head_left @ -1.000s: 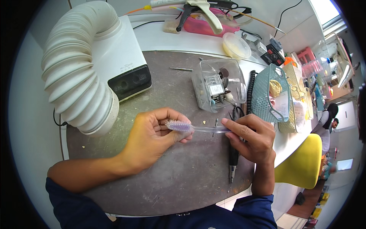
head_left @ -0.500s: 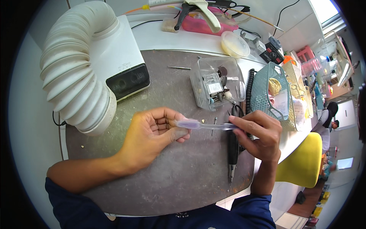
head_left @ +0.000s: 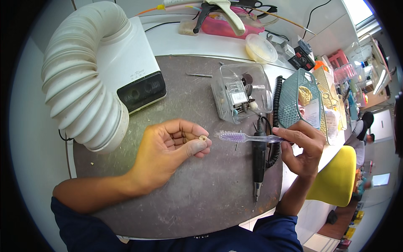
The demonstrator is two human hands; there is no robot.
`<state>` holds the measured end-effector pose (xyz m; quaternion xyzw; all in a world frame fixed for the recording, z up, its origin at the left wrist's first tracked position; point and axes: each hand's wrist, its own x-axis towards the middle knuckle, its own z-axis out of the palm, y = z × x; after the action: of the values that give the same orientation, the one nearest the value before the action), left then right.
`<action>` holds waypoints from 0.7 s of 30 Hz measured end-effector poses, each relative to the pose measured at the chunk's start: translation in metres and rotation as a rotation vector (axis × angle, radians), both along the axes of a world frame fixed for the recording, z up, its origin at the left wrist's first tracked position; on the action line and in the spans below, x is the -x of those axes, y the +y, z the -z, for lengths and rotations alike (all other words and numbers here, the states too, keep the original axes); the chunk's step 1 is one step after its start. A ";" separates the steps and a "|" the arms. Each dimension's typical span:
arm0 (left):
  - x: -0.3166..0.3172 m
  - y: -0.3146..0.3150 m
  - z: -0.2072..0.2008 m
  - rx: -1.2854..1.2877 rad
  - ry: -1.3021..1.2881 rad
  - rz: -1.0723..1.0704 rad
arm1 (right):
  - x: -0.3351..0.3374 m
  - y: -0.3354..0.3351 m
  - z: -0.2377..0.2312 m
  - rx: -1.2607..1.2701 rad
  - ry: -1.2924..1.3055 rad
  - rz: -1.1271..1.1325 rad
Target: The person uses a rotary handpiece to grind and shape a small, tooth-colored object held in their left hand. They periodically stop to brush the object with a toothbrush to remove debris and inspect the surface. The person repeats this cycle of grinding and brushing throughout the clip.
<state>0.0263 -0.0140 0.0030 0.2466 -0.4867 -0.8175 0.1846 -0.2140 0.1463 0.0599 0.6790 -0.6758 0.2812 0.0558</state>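
A small cream-coloured, tooth-like piece with a dark hole (head_left: 203, 138) is pinched between the thumb and fingertips of my left hand (head_left: 172, 145). My right hand (head_left: 303, 147) grips the handle of a clear toothbrush with purple bristles (head_left: 235, 137). Its head points left and lies just to the right of the piece, apart from it. Under the brush, a black rotary handpiece (head_left: 259, 168) rests on the dark mat (head_left: 201, 197), tip toward me. Beyond it stands a clear plastic box (head_left: 220, 98) holding several small grinding bits.
A white machine (head_left: 130, 54) with a thick ribbed hose (head_left: 79, 84) takes up the left. At the right are a teal basket (head_left: 294, 90) and a yellow chair (head_left: 336, 176). A thin metal tool (head_left: 199, 75) lies toward the back, near a round lidded tub (head_left: 260, 48).
The toothbrush has moved right, away from the piece in my left hand, which now shows. My right hand has shifted right with it; my left hand has stayed nearly still.
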 end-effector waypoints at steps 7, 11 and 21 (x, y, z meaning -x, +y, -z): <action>0.001 0.002 0.004 0.044 -0.004 0.047 | -0.025 -0.017 0.023 -0.021 0.058 -0.130; 0.000 0.001 0.004 0.046 0.002 0.025 | -0.023 -0.015 0.020 -0.046 0.046 -0.126; 0.000 0.001 0.000 0.008 0.009 0.003 | 0.004 0.002 -0.003 -0.041 -0.064 -0.019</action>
<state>0.0262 -0.0126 0.0032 0.2413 -0.4894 -0.8170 0.1865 -0.2177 0.1482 0.0625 0.6770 -0.6764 0.2896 0.0175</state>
